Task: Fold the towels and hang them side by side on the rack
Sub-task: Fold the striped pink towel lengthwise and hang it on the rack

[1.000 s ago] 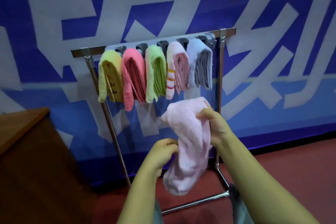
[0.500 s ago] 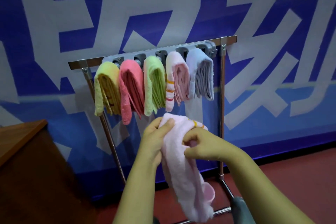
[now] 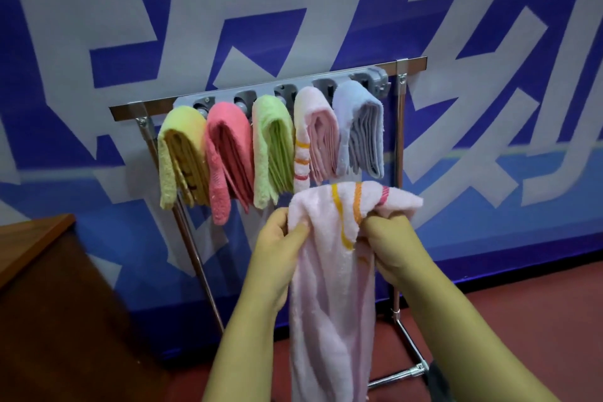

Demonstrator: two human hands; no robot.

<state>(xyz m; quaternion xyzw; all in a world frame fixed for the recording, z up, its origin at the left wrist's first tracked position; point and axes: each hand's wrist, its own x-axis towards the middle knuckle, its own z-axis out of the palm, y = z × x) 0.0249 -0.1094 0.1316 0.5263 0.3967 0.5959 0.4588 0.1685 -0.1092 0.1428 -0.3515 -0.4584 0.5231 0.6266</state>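
Note:
A pale pink towel (image 3: 329, 297) with yellow, orange and red stripes hangs long between my hands, in front of the rack. My left hand (image 3: 279, 245) grips its upper left edge and my right hand (image 3: 388, 245) grips the striped upper right part. Behind it, a metal rack (image 3: 401, 140) carries several folded towels side by side: yellow (image 3: 177, 153), coral pink (image 3: 225, 157), green (image 3: 270, 150), striped pink (image 3: 315, 137) and grey-blue (image 3: 362, 127). The held towel's top edge sits just below the striped pink and grey-blue ones.
A brown wooden table (image 3: 36, 238) stands at the lower left, close to the rack's left leg. A blue and white banner wall (image 3: 326, 10) is right behind the rack. The floor (image 3: 522, 320) is dark red.
The bunched towel has been drawn out lengthwise and its striped end now shows on top. Both hands rose and moved apart along the upper edge, closer to the rack.

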